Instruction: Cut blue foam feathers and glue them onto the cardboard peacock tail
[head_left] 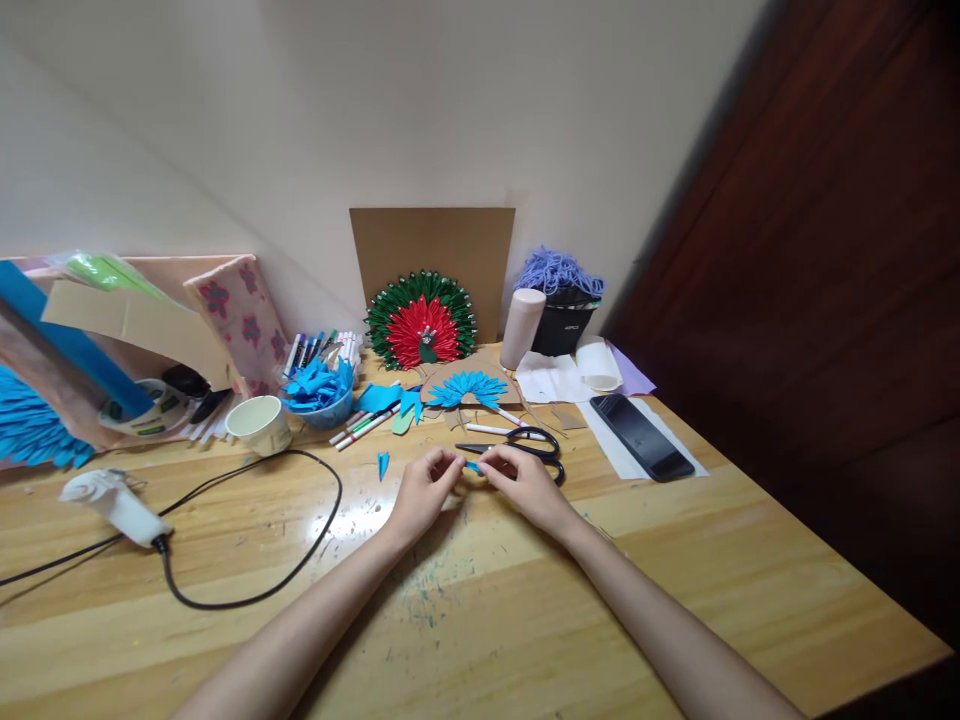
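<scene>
Between my two hands is a small blue paper piece (pixel 472 467), pinched at both ends. The fingertips of my left hand (pixel 427 490) close on its left end, and those of my right hand (pixel 529 490) on its right. Just behind my right hand lie black-handled scissors (pixel 534 440), partly covered by it. A folded blue paper petal (pixel 383 465) rests on the table left of my left hand. Farther back, a fan of blue petals (pixel 469 388) sits on a brown cardboard piece (pixel 435 375).
A white glue gun (pixel 116 507) with a looping black cord lies at left. Behind it stand a paper cup (pixel 259 425) and a bowl of blue petals (pixel 319 390). A green-and-red peacock (pixel 424 325) leans on cardboard at the back. A phone (pixel 641 437) lies at right.
</scene>
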